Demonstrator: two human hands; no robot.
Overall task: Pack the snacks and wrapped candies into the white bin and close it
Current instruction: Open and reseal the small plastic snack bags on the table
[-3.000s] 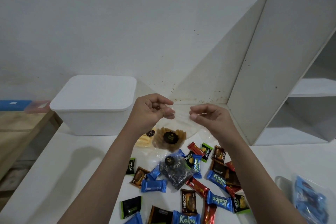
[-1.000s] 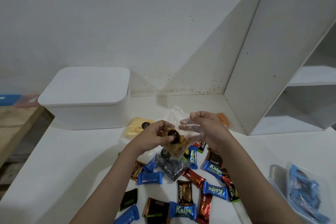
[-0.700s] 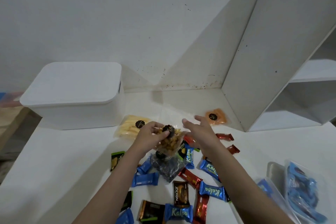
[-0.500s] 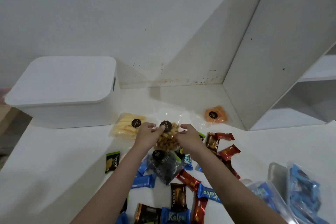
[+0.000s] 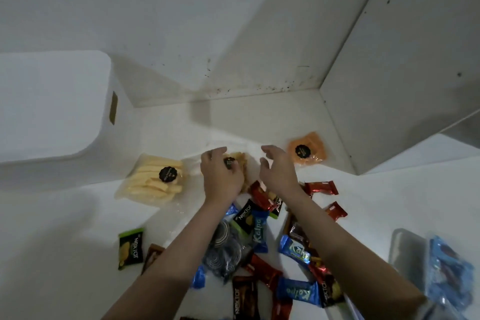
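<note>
Your bin [image 5: 49, 112] sits at the counter's [image 5: 65, 228] back left edge with its lid on, and as far as the view shows nothing has gone into it, so judge the packing as barely begun. You must open it first, load it, then close it.

The snack bags lie in a row along the back of the counter: the yellow bag [image 5: 153, 184] just beside the bin, the brown bag [image 5: 239, 163] in the middle, the orange bag [image 5: 307, 149] nearest the shelf unit [image 5: 402, 73]. The dark bag [image 5: 228, 252] lies nearer you, among the candies [image 5: 296, 291], which are scattered loose across the front.

Your left hand [image 5: 220, 176] rests on the brown bag, fingers curled over it. Your right hand [image 5: 278, 169] hovers just beside it, fingers apart, holding nothing.
</note>
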